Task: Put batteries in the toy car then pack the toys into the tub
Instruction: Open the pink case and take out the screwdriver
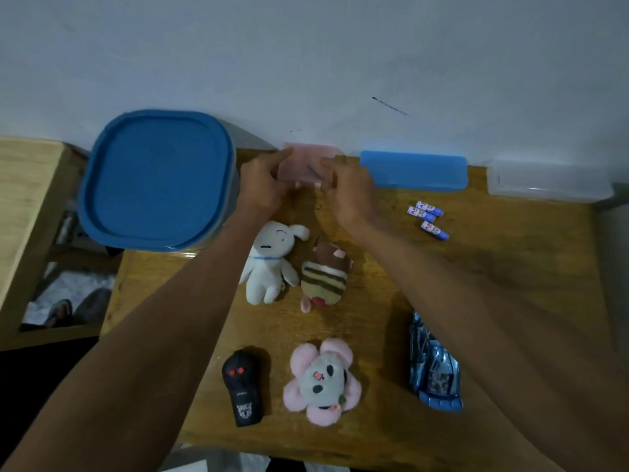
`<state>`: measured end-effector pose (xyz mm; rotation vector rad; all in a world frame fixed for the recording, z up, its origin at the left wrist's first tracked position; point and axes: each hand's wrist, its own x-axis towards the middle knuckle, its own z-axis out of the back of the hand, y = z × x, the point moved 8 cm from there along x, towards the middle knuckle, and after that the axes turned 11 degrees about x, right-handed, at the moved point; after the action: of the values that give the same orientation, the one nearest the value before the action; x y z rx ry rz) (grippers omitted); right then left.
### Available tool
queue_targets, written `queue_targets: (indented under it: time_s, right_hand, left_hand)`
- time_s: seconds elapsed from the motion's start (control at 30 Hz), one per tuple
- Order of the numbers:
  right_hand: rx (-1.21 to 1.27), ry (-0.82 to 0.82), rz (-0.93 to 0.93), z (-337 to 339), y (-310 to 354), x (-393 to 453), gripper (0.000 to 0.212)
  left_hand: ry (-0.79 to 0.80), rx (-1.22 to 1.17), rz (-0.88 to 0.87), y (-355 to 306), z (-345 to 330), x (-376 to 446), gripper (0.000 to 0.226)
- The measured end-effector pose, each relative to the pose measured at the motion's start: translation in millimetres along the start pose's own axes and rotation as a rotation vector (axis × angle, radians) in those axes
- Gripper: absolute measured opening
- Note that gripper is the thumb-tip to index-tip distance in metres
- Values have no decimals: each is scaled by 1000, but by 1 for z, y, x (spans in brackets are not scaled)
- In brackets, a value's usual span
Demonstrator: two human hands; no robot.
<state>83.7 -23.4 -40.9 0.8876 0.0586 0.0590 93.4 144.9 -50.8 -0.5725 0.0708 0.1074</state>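
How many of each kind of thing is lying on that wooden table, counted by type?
Plush toys: 3 (white rabbit, striped plush, pink flower plush)
Batteries: 3
Toy car: 1
Remote control: 1
Lidded tub: 1
Small cases: 3 (pink case held by both hands, blue case, clear case)
Total: 12

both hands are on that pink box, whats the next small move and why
Probably pry open the pink box: the left hand and right hand grip its two ends, a thin dark tool shows inside, and the batteries and toy car lie untouched.
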Motion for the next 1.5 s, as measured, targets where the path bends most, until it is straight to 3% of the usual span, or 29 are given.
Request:
queue_targets:
  time_s: [0.23, 0.43, 0.53, 0.87, 0.97, 1.07, 1.27, 1.5]
  right_hand:
    - [54, -80, 34, 11, -1, 0, 31]
    - [311, -424, -43, 41, 10, 11, 15]
    - [335, -489, -79, 46, 12, 16, 9]
    - [263, -397, -20, 39, 8, 5, 36]
    - [203, -414, -4, 39, 7, -1, 29]
    - [86, -278, -58, 23, 1, 1, 14]
    - [-184, -123, -89, -5, 7, 14, 17]
    - [-275, -111, -128, -10, 12, 21, 15]
  left_hand:
    - [-48, -92, -45, 3, 0, -3, 61]
    - [-73, -179, -111, 4, 1, -5, 75]
    - [-86, -138, -147, 5, 0, -5, 88]
    - [-116, -121, -218, 7, -5, -1, 88]
    - [-105, -110, -207, 7, -6, 0, 87]
    - [-94, -121, -206, 7, -7, 1, 91]
    - [-129, -124, -205, 6, -6, -1, 88]
    - [-119, -131, -204, 4, -5, -3, 89]
